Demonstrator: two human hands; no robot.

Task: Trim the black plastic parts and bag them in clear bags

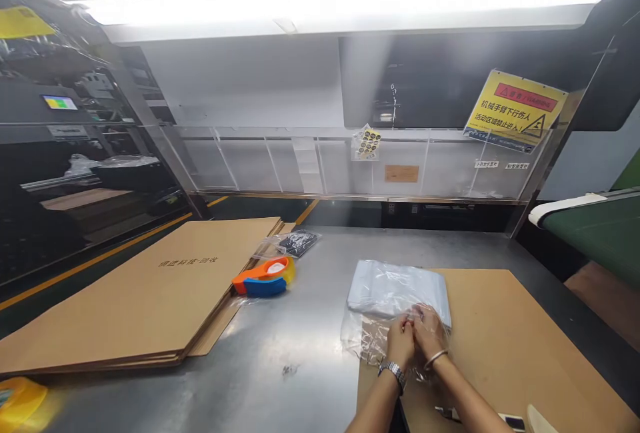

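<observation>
A clear plastic bag [375, 340] lies on a brown cardboard sheet [505, 326] at the right of the bench. Inside its far part shows a flat, pale bluish-white bundle [395, 286]; what the bundle is made of I cannot tell. My left hand [401, 341], with a metal watch at the wrist, is closed on the bag's loose near end. Close beside it, my right hand [429, 332], wearing a pale bangle, also has its fingers curled on the crumpled film. The fingertips of the two hands meet and partly hide the plastic between them.
A stack of cardboard sheets [150, 286] covers the bench's left side. By its edge lie an orange-and-blue tape dispenser [265, 278] and a small bag with dark contents [299, 242]. A yellow tape roll [23, 403] is at lower left. A green conveyor [595, 226] runs at far right.
</observation>
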